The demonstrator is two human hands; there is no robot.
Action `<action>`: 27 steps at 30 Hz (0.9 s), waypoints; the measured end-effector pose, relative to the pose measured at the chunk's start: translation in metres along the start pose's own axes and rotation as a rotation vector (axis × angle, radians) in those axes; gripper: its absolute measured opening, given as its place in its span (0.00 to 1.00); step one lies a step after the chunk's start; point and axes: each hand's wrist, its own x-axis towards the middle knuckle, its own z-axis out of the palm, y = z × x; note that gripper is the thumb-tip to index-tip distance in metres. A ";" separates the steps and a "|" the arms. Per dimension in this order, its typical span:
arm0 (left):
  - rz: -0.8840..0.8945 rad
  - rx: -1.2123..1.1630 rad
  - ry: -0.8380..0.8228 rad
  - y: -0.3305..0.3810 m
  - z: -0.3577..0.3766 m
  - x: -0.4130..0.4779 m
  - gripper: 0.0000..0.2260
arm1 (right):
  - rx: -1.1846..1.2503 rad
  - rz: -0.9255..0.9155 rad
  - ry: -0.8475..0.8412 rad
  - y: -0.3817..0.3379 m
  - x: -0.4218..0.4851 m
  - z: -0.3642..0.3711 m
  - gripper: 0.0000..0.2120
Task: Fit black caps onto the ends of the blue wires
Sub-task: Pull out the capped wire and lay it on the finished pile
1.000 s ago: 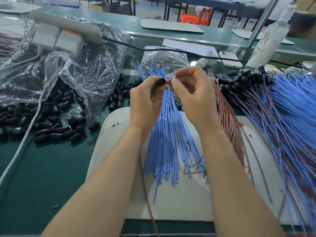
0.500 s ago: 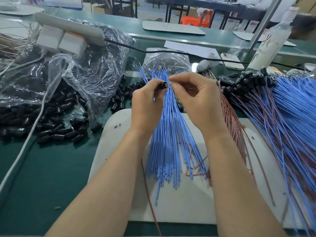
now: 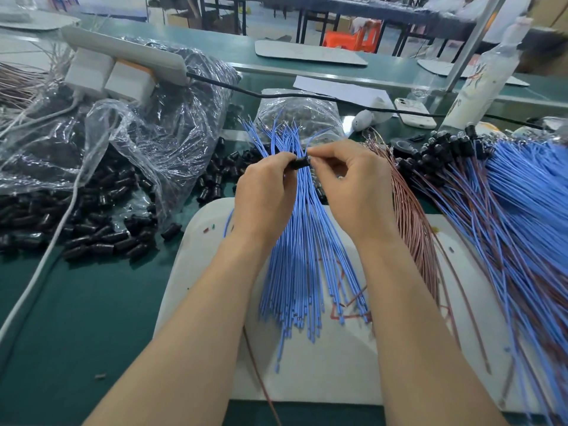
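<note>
Both hands meet above the bundle of blue wires [image 3: 302, 256] on the white mat [image 3: 196, 272]: the left hand [image 3: 264, 198] pinches a black cap [image 3: 299, 163], the right hand [image 3: 359, 192] pinches its end at the fingertips. Loose black caps [image 3: 92, 232] lie heaped far left, and capped wires [image 3: 507, 186] lie to the right.

A black cap [image 3: 299, 163] lies sideways over the far end of the wires [image 3: 301, 256], pinched between the left hand [image 3: 264, 192] and right hand [image 3: 353, 192]. Those thin blue wires fan toward the viewer in a loose bundle. Loose caps [image 3: 92, 229], short and glossy, are heaped at left; capped wires [image 3: 507, 195] lie at right.
</note>
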 end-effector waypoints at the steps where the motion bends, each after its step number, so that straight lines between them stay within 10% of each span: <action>1: 0.006 -0.039 -0.052 0.000 -0.002 0.001 0.10 | 0.015 0.030 -0.001 0.003 0.001 -0.002 0.07; 14: 0.014 -0.159 -0.277 -0.010 -0.007 0.005 0.06 | 0.242 0.248 -0.193 0.030 0.003 -0.014 0.09; 27: -0.109 -0.239 -0.253 -0.016 -0.004 0.006 0.07 | 0.201 0.317 -0.027 0.028 0.004 -0.015 0.07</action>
